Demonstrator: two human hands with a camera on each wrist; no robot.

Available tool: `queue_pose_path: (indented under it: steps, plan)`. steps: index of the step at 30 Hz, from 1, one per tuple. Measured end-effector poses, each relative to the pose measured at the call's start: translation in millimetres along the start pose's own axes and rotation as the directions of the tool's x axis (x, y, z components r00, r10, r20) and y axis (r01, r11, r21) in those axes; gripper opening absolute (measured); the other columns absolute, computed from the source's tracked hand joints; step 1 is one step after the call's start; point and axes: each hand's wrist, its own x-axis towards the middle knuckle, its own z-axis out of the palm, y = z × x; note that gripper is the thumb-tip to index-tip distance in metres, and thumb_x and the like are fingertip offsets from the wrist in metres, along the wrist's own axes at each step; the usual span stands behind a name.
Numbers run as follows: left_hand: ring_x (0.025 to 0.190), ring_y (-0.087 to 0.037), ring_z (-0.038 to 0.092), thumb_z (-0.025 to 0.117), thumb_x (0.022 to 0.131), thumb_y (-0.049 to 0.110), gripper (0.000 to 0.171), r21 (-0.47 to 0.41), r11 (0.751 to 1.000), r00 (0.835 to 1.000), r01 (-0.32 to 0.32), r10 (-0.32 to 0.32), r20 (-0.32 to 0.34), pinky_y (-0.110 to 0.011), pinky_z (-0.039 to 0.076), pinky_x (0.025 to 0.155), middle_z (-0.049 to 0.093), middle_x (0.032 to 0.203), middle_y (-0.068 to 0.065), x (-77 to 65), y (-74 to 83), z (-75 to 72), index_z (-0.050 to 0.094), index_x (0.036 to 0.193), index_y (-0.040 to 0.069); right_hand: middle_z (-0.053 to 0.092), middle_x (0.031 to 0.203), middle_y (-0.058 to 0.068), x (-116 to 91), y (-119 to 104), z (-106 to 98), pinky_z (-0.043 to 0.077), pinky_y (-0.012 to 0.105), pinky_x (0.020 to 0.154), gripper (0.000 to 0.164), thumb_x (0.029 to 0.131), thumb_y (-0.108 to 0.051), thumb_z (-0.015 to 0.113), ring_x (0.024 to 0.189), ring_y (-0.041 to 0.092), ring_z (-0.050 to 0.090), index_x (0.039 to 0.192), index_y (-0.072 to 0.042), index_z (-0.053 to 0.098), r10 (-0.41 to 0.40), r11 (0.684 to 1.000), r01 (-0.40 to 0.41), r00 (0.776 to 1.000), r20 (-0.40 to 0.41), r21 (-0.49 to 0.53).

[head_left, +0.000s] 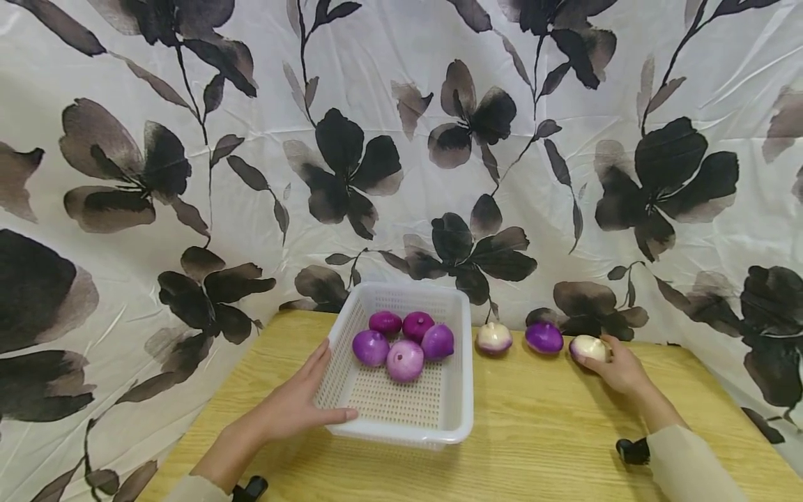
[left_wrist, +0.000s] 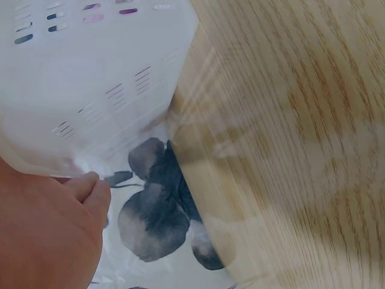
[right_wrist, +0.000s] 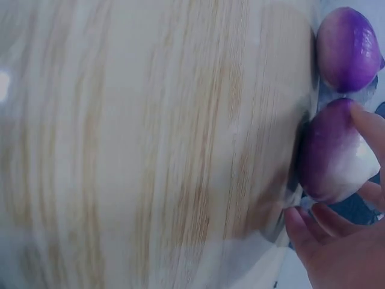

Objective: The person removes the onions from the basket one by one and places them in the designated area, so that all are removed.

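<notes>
My left hand (head_left: pixel 291 411) rests at the left side of a white plastic basket (head_left: pixel 465 380). Its fingers lie along the outer wall, with the thumb stretched over the near left corner of the rim. Toward the right, my right hand (head_left: pixel 624 369) holds a white-and-purple onion (head_left: pixel 588 348) on the table, thumb in front and fingers behind. The right wrist view shows this onion (right_wrist: pixel 334 153), purple fading to white, with a fingertip on it. Beside it are a purple onion (head_left: pixel 544 337) and another white-and-purple one, the leftmost onion (head_left: pixel 494 339).
Several purple onions (head_left: pixel 405 361) sit together in the basket's far half. The basket stands on a yellowish wood table (head_left: pixel 533 432). A white cloth with dark flowers (head_left: pixel 376 230) hangs right behind the table's back edge.
</notes>
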Motion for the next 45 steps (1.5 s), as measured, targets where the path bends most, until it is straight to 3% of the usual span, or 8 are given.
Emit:
queue_pose_path:
  steps: [9,15,22,26,29,35,41,45]
  plan:
    - [0.152,-0.044,0.02,0.073,0.077,0.075,0.13,-0.002,1.0,1.0,0.005,-0.005,-0.006,-0.062,0.026,0.119,-0.001,0.172,-0.012,0.5,2.7,-1.4,0.01,0.163,0.001,0.032,0.141,0.052,-10,-5,-8,0.034,0.075,0.103,0.076,0.101,-0.027,0.064,0.127,0.067,0.035,0.146,0.022,0.026,-0.051,0.999,0.052,0.999,-0.016,0.016]
    - [0.153,-0.043,0.019,0.073,0.076,0.075,0.13,-0.001,1.0,1.0,0.012,-0.012,0.001,-0.062,0.026,0.119,-0.002,0.172,-0.012,0.9,2.8,-0.8,0.011,0.163,0.0,0.033,0.142,0.05,-21,-23,-12,0.031,0.077,0.103,0.075,0.1,-0.028,0.065,0.129,0.067,0.032,0.147,0.018,0.029,-0.122,0.993,0.121,0.992,-0.025,-0.009]
    - [0.153,-0.043,0.02,0.072,0.077,0.076,0.13,0.008,1.0,1.0,0.011,-0.011,0.003,-0.062,0.027,0.118,-0.001,0.172,-0.012,1.8,1.6,0.3,0.011,0.163,0.0,0.036,0.14,0.043,-30,-59,-6,0.046,0.069,0.093,0.075,0.099,-0.03,0.068,0.119,0.057,0.048,0.15,0.012,0.033,-0.207,0.978,0.207,0.978,-0.02,0.024]
    - [0.152,-0.044,0.02,0.072,0.077,0.076,0.13,0.013,1.0,1.0,0.018,-0.018,0.005,-0.062,0.027,0.118,-0.001,0.172,-0.012,1.1,1.5,-0.1,0.012,0.163,0.0,0.044,0.137,0.036,-33,-83,3,0.049,0.062,0.091,0.07,0.097,-0.026,0.072,0.115,0.046,0.052,0.148,0.01,0.04,-0.305,0.951,0.306,0.952,-0.033,0.031]
    - [0.153,-0.043,0.02,0.073,0.077,0.075,0.13,0.007,1.0,1.0,0.023,-0.023,0.004,-0.062,0.027,0.119,-0.001,0.172,-0.011,0.9,1.6,0.1,0.011,0.163,0.0,0.047,0.14,0.033,-35,-101,9,0.045,0.066,0.098,0.067,0.096,-0.025,0.072,0.124,0.047,0.049,0.148,0.007,0.043,-0.378,0.924,0.379,0.925,-0.027,0.056]
    - [0.153,-0.042,0.017,0.073,0.076,0.075,0.131,-0.004,1.0,1.0,0.02,-0.02,0.013,-0.061,0.024,0.12,-0.003,0.172,-0.011,0.4,2.6,1.6,0.011,0.163,0.0,0.051,0.142,0.024,-42,-127,22,0.042,0.066,0.107,0.061,0.097,-0.025,0.073,0.133,0.045,0.049,0.146,0.0,0.048,-0.448,0.889,0.446,0.894,0.0,0.104]
    - [0.153,-0.043,0.019,0.073,0.077,0.075,0.13,0.005,1.0,1.0,0.016,-0.016,0.009,-0.062,0.026,0.119,-0.002,0.172,-0.012,-0.9,3.6,0.0,0.01,0.163,0.0,0.056,0.14,0.015,-43,-156,37,0.052,0.056,0.1,0.059,0.095,-0.021,0.074,0.126,0.034,0.056,0.146,-0.003,0.05,-0.552,0.828,0.548,0.834,-0.001,0.117]
    - [0.153,-0.044,0.02,0.073,0.077,0.075,0.13,0.005,1.0,1.0,0.018,-0.018,0.008,-0.063,0.027,0.118,-0.001,0.172,-0.012,-1.3,3.7,-1.9,0.011,0.163,0.0,0.054,0.146,0.016,-43,-177,45,0.043,0.063,0.109,0.062,0.094,-0.022,0.075,0.137,0.04,0.048,0.147,-0.004,0.05,-0.583,0.805,0.575,0.812,0.02,0.147]
